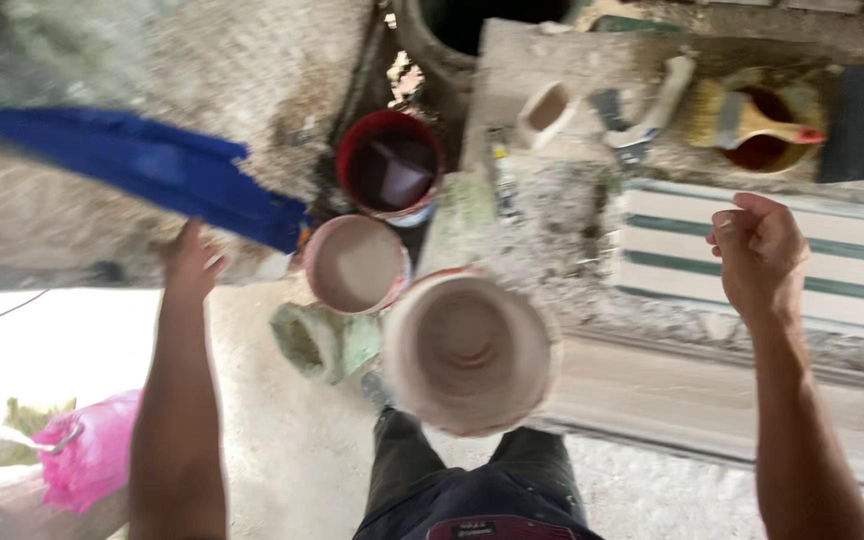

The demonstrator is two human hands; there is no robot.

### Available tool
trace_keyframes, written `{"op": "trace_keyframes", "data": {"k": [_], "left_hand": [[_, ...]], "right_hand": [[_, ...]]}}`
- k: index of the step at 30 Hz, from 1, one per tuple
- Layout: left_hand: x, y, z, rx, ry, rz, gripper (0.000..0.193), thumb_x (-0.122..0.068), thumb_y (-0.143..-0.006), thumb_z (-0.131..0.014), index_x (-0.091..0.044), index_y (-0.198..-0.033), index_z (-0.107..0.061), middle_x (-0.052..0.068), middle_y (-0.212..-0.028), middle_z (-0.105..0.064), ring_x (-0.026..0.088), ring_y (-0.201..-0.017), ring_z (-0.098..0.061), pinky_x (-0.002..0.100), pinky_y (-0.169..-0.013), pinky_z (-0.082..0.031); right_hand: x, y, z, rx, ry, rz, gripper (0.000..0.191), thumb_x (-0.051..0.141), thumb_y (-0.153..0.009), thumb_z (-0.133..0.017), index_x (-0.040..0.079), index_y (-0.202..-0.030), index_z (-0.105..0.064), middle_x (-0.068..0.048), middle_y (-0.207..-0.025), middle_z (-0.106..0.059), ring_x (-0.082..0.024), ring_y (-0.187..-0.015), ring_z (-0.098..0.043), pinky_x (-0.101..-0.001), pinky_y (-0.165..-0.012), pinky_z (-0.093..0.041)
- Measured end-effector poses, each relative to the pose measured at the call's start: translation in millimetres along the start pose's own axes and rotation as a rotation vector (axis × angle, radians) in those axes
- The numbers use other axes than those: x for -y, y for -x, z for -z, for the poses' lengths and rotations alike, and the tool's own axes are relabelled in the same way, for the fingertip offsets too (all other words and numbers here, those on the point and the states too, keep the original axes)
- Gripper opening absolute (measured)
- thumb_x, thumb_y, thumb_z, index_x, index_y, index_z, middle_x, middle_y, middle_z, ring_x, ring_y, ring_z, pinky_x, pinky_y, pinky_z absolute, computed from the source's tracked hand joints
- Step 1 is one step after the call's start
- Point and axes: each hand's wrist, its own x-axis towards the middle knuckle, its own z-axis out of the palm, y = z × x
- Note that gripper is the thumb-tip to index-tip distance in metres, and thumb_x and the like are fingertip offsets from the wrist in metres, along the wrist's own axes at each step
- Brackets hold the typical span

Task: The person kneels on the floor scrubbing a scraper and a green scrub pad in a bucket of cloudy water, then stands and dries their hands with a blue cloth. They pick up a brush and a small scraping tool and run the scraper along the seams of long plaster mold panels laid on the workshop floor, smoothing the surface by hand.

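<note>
Blue board (pixel 142 170) grasped by left hand (pixel 192 262), right hand (pixel 760 255) clenched, pale bucket (pixel 470 352) between.

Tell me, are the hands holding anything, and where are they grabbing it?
The left hand reaches up at the blurred blue sheet, but a grip cannot be told. The right hand is a closed fist with nothing visible in it.

A blue sheet (pixel 142 165) is seen stretched across the upper left, blurred, its lower corner met by the left hand (pixel 192 262), whose grip cannot be made out. Just beside that corner a pale pink bucket (pixel 355 263) is stood upright, open-mouthed. The right hand (pixel 760 255) is held up in a closed fist, nothing gripped, above a green-striped white panel (pixel 762 255).
</note>
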Motion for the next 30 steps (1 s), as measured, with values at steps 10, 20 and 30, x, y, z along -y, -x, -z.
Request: {"op": "trace_keyframes", "data": {"k": [10,20,30], "left_hand": [[3,-67,19,0.030,0.185,-0.304,0.053,-0.043,-0.105,-0.056,-0.003,-0.139,-0.053,0.019,-0.136,-0.054,0.037,-0.119,-0.056,0.053,-0.098,-0.049],[130,-61,106,0.693,0.878,-0.031,0.028,-0.018,-0.114,-0.044,0.003,-0.129,-0.055,0.013,-0.112,-0.063,0.022,-0.095,-0.060,0.036,-0.081,-0.050],[157,-69,98,0.408,0.285,0.588,0.043,-0.024,-0.095,-0.063,-0.011,-0.136,-0.057,0.002,-0.132,-0.066,0.015,-0.117,-0.064,0.032,-0.098,-0.055]], "right_hand": [[204,44,-288,0.649,0.466,0.089,0.040,0.036,-0.094,-0.064,0.009,-0.124,-0.069,-0.014,-0.097,-0.076,-0.029,-0.091,-0.074,-0.0453,-0.080,-0.057],[147,-86,-571,0.673,0.926,0.233,0.024,0.025,-0.099,-0.058,0.010,-0.107,-0.075,-0.017,-0.111,-0.072,-0.035,-0.103,-0.070,-0.0479,-0.085,-0.059],[101,-164,-716,0.377,0.964,0.917,0.015,0.022,-0.087,-0.062,0.014,-0.089,-0.074,-0.005,-0.098,-0.068,-0.024,-0.099,-0.065,-0.0384,-0.079,-0.053]]}}
